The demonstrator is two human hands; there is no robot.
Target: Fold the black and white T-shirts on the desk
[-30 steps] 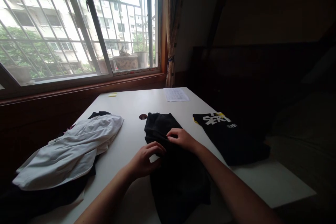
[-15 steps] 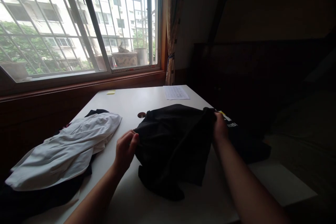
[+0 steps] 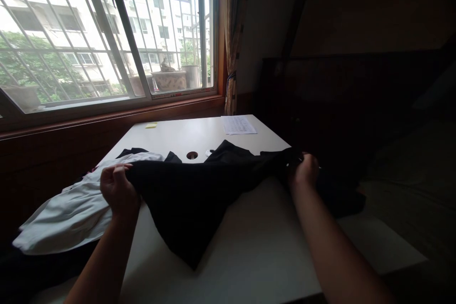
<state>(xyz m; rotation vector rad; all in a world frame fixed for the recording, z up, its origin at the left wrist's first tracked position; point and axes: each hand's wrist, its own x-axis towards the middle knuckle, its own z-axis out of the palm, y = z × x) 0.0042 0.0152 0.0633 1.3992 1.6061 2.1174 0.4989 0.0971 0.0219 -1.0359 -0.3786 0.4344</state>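
A black garment, its exact kind unclear, is stretched sideways above the table between my two hands. My left hand pinches its left end, in front of a white garment. My right hand is closed around the bunched right end, near the dark folded clothes. One corner of the cloth hangs down towards the near side in a point, while other parts of it spread out behind the taut edge. A small white patch shows at its far side.
The white table carries a white garment over dark clothes on the left. Dark folded clothing lies at the right edge. Printed paper and a yellow note are at the back, near a round cable hole.
My left hand has moved left and slightly up, drawing the black garment out wide. My right hand has shifted a little right. The cloth, bunched before, is now taut along its upper edge.
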